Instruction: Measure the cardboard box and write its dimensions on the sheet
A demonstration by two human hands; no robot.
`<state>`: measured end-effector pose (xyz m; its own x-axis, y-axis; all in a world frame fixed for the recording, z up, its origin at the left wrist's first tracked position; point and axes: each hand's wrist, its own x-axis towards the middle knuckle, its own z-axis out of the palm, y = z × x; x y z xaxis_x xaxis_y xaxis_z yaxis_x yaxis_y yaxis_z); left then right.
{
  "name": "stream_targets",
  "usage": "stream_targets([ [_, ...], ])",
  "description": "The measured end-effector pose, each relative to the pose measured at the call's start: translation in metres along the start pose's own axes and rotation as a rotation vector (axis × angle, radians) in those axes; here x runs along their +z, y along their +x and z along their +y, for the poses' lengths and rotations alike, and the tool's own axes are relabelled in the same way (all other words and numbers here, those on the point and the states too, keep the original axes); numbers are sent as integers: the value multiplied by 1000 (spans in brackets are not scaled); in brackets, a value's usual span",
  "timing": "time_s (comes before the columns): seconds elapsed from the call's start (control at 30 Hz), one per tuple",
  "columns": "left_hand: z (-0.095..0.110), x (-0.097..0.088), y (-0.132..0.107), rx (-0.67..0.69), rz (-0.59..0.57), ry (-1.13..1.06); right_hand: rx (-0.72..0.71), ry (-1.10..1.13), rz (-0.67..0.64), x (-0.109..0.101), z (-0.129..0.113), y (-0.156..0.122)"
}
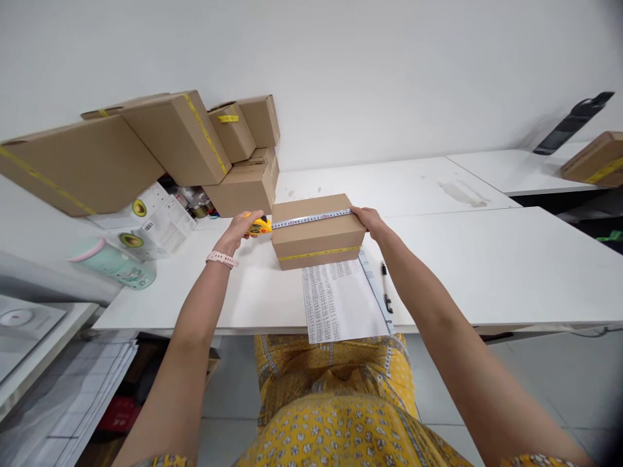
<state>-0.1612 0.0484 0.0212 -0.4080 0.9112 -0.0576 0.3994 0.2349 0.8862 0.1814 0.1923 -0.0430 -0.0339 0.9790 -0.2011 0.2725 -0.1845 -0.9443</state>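
A small cardboard box (316, 237) sealed with yellow tape stands on the white table (487, 259) in front of me. A measuring tape (311, 218) lies stretched across the box's top, left to right. My left hand (241, 230) is closed around the tape's yellow case at the box's left edge. My right hand (367, 218) pinches the tape's free end against the box's right edge. A pink watch sits on my left wrist.
A printed sheet (341, 298) and a black pen (386, 285) lie just before the box. Stacked cardboard boxes (185, 136) lean at the back left, above white packets (160, 224) and a mint-green bottle (114, 263). Another box (594, 159) rests on the far right table.
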Motion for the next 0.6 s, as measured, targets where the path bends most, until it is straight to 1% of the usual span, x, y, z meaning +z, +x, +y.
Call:
stream_targets([
  [0.07,1,0,1,-4,3,4,12,-18,19,3,-1,5],
  [0.17,2,1,0,-8,10,8,-13,-48,42,5,1,8],
  [0.4,-1,-2,-1,4,-10,16,-99,-135,69,3,8,4],
  [0.6,-3,-6,8,7,-32,36,-108,-193,76,4,7,5],
])
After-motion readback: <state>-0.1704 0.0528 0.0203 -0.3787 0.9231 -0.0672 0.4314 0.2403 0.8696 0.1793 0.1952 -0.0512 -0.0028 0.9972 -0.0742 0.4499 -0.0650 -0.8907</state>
